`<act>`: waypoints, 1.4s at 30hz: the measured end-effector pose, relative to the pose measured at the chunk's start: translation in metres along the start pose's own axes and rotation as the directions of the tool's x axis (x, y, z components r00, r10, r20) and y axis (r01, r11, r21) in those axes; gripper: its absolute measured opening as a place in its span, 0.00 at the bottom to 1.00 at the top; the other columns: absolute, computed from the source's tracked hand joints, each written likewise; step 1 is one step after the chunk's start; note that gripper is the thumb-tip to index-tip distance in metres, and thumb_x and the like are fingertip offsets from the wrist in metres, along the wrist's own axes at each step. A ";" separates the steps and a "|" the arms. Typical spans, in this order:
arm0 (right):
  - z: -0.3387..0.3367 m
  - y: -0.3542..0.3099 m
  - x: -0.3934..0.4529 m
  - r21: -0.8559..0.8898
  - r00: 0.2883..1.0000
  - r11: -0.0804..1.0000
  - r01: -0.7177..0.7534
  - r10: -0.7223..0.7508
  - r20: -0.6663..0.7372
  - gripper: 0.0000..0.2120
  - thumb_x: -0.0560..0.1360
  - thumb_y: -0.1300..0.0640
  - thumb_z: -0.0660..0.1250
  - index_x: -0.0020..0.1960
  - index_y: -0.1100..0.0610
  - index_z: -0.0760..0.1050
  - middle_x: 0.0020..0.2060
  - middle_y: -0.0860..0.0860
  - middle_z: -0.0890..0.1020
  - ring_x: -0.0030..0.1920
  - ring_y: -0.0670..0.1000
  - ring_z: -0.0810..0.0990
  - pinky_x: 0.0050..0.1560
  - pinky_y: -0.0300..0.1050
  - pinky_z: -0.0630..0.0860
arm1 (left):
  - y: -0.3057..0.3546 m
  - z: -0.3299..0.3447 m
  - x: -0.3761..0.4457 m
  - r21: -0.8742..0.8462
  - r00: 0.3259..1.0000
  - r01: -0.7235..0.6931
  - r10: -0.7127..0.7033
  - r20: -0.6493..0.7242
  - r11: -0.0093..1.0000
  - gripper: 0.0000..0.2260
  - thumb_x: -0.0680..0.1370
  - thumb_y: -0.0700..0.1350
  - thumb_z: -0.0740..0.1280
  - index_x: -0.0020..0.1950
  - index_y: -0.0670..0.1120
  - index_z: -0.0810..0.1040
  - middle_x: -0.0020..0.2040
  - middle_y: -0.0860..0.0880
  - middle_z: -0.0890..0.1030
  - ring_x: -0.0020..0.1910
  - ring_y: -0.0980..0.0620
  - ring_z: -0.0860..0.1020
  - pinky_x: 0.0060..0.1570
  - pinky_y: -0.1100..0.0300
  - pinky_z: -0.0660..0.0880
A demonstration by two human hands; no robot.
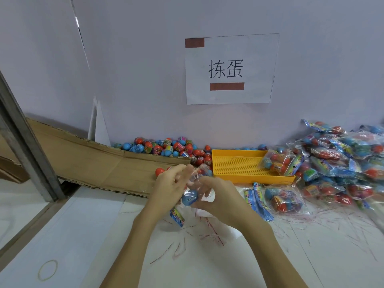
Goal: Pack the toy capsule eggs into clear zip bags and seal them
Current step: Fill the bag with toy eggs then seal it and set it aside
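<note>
My left hand (169, 189) and my right hand (218, 196) meet over the white table and together hold a clear zip bag (195, 177). A blue capsule egg (189, 198) sits inside the bag between my palms. The bag's printed header card (177, 216) hangs below my left hand. A pile of loose red and blue capsule eggs (170, 149) lies against the wall behind my hands. One filled bag (284, 199) lies on the table just right of my right hand.
A yellow perforated tray (236, 165) holds one filled bag (278, 161). A big heap of packed bags (340, 161) fills the right side. Flat cardboard (93, 161) lies at left. Empty bags (258, 197), red tear strips and a rubber band (47, 270) lie on the table.
</note>
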State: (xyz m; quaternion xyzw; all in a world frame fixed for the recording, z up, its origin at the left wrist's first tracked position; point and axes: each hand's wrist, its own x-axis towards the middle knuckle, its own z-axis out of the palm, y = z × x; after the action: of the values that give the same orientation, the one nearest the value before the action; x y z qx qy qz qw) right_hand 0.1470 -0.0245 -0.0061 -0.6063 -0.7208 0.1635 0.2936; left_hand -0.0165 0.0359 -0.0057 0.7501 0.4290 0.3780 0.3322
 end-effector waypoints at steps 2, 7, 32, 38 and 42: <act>-0.004 0.001 0.000 0.009 0.999 1.000 -0.006 0.006 -0.047 0.16 0.73 0.49 0.77 0.59 0.44 0.81 0.44 0.37 0.80 0.45 0.39 0.76 0.42 0.32 0.69 | 0.002 -0.002 0.001 -0.126 0.996 0.084 -0.081 0.031 0.988 0.39 0.71 0.76 0.44 0.59 0.53 0.83 0.43 0.51 0.87 0.49 0.50 0.85 0.50 0.59 0.80; -0.014 0.005 -0.003 0.013 0.989 1.000 -0.013 0.014 -0.150 0.19 0.73 0.51 0.78 0.63 0.44 0.81 0.49 0.38 0.82 0.45 0.34 0.73 0.41 0.27 0.68 | -0.002 -0.014 0.003 -0.205 0.954 0.237 -0.187 0.233 0.950 0.27 0.72 0.71 0.63 0.63 0.56 0.83 0.56 0.59 0.85 0.59 0.55 0.82 0.61 0.53 0.80; -0.007 0.002 0.001 0.251 0.849 0.962 0.105 0.044 -0.526 0.16 0.80 0.65 0.66 0.62 0.49 0.78 0.55 0.41 0.81 0.57 0.41 0.77 0.48 0.32 0.75 | -0.009 -0.015 0.005 -0.178 0.985 0.148 -0.129 0.116 0.973 0.14 0.73 0.50 0.79 0.57 0.57 0.83 0.52 0.60 0.85 0.50 0.59 0.83 0.46 0.66 0.79; 0.020 0.005 0.000 0.059 0.946 0.997 0.040 -0.019 -0.324 0.13 0.82 0.62 0.64 0.63 0.52 0.78 0.61 0.44 0.80 0.62 0.44 0.74 0.64 0.44 0.74 | -0.019 -0.020 0.010 -0.375 0.851 0.044 -0.231 -0.472 0.926 0.12 0.77 0.46 0.76 0.58 0.50 0.78 0.49 0.56 0.83 0.44 0.63 0.82 0.36 0.71 0.76; 0.053 -0.013 0.006 -0.136 0.992 0.986 0.097 -0.107 -0.069 0.19 0.84 0.52 0.61 0.75 0.50 0.70 0.76 0.45 0.68 0.76 0.47 0.63 0.77 0.46 0.61 | -0.030 -0.022 0.011 -0.227 0.717 0.111 -0.236 -0.656 0.968 0.14 0.80 0.48 0.72 0.63 0.48 0.74 0.51 0.55 0.80 0.44 0.62 0.79 0.38 0.70 0.69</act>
State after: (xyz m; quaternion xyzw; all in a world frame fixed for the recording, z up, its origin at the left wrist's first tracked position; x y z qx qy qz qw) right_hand 0.1028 -0.0152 -0.0383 -0.5926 -0.7484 0.0769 0.2877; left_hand -0.0431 0.0622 -0.0161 0.4854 0.5549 0.6278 0.2499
